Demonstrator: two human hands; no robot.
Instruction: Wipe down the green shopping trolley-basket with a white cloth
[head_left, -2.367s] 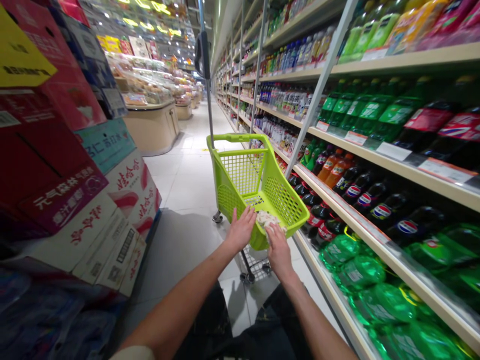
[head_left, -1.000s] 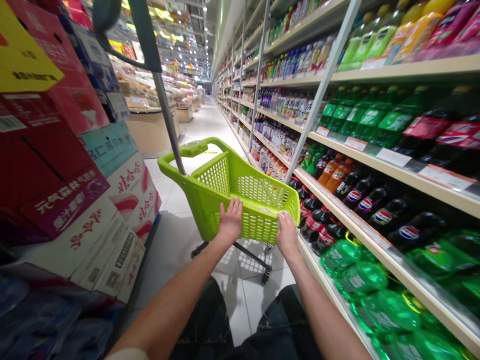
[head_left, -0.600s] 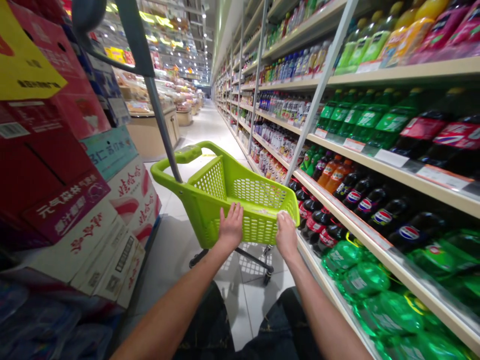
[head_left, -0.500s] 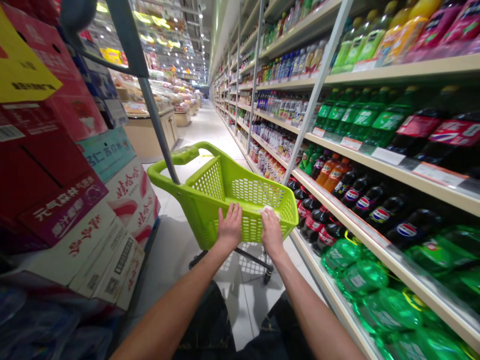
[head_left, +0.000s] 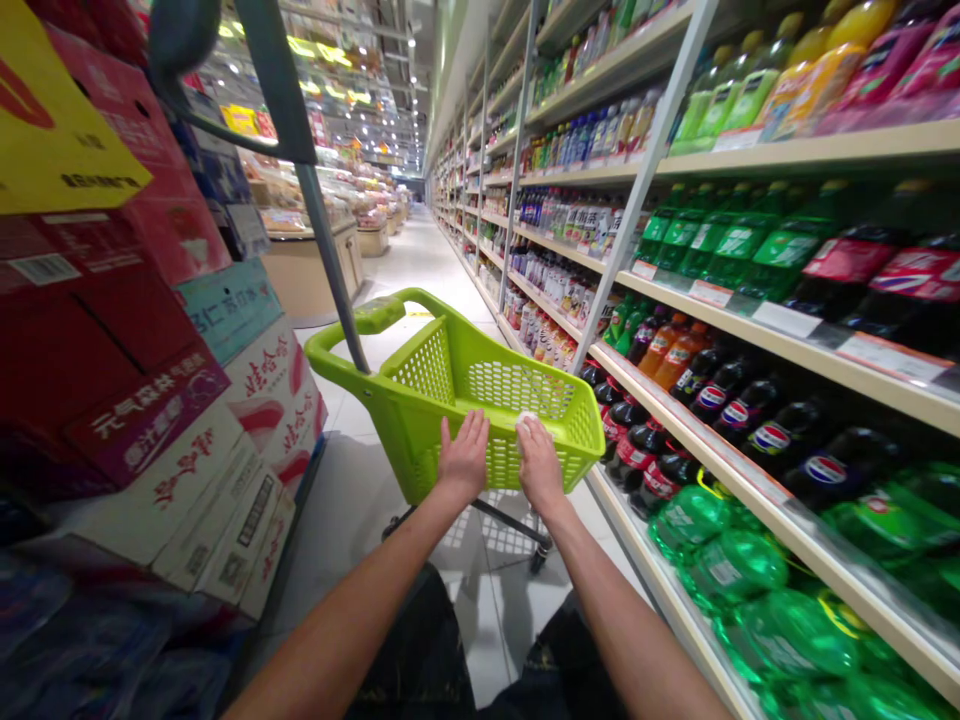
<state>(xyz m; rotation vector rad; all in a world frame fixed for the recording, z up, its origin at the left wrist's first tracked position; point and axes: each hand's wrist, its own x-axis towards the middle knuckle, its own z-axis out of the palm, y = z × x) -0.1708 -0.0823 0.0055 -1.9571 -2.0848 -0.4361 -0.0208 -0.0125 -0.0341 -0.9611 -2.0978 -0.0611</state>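
Shopping cart [head_left: 420, 375], lime-green plastic with mesh walls and a looped handle, stands just ahead of your grips. Your left grip [head_left: 463, 462] lies open, flat on its near wall. Your right grip [head_left: 540, 468] is curled over a white cloth [head_left: 526, 418] on the rim.

We note, to our right, long shelves [head_left: 735, 312] stocked with dark cola bottles [head_left: 757, 420] above green bottles [head_left: 720, 560], to our left stacked red and white cartons [head_left: 187, 420] under a yellow sign [head_left: 52, 150], and ahead a white tiled floor [head_left: 420, 265] running past a curved beige desk [head_left: 307, 278].
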